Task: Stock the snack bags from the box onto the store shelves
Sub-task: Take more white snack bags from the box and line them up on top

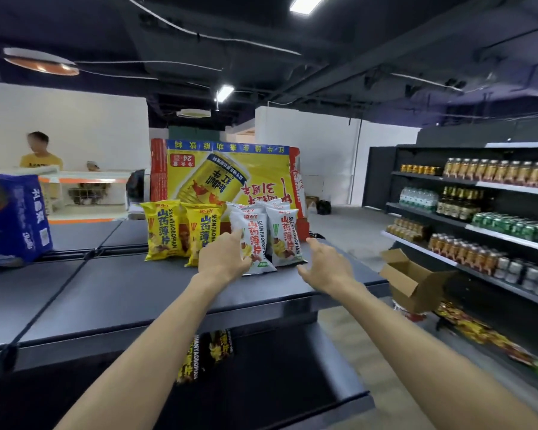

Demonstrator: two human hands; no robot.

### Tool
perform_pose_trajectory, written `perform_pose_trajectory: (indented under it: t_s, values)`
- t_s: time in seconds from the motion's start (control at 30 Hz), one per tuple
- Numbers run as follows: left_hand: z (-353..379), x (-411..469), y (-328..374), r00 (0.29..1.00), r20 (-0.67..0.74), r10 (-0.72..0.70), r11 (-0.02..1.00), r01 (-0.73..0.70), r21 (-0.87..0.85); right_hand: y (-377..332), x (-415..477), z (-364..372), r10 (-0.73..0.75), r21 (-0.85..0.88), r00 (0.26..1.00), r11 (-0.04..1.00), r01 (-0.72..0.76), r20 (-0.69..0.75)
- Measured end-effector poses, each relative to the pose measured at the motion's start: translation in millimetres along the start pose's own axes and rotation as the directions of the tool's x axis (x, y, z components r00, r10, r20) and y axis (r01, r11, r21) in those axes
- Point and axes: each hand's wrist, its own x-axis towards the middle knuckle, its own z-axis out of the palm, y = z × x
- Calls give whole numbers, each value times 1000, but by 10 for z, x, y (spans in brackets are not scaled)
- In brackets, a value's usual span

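Two yellow snack bags point(163, 229) stand upright on the dark top shelf point(112, 290), with several white snack bags point(284, 237) right of them. My left hand point(222, 254) lies against the front white bag point(255, 243), fingers fairly straight, thumb up at its left edge. Just right of the white bags, my right hand point(323, 263) hovers with spread fingers and holds nothing. An open cardboard box point(410, 280) sits low at the right, beside the shelf end. More yellow bags point(205, 352) show on the lower shelf below.
A large yellow and red drinks carton point(230, 178) stands behind the bags. A blue package point(13, 218) sits at the left of the shelf top. Racks of bottles and cans point(485, 218) line the aisle on the right. A person in a yellow shirt point(41, 156) stands far left.
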Motion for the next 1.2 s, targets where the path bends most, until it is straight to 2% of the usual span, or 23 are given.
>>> perform_pose_trajectory:
  t_s: [0.17, 0.4, 0.77, 0.93, 1.03, 1.2]
  values:
    - [117, -46, 473, 997, 12, 80, 992, -78, -98, 310, -226, -345, 81, -76, 997, 994, -82, -17]
    - [194, -41, 1335, 959, -17, 281, 947, -280, -158, 890, -552, -738, 185, -103, 977, 975, -195, -101]
    - [789, -126, 2552, 913, 107, 393, 903, -361, -233, 2109, -709, -758, 255, -84, 966, 962, -258, -48]
    - [1386, -358, 3064, 861, 198, 469, 868, -407, -285, 2777, -749, -448, 243, -88, 969, 967, -239, 37]
    - [1865, -586, 3200, 817, 304, 490, 864, -407, -297, 3163, -828, 2, 238, -94, 957, 970, -225, 166]
    - [2739, -1319, 3178, 777, 489, 397, 907, -249, -340, 3666, -1259, 960, 271, -38, 879, 960, -279, 394]
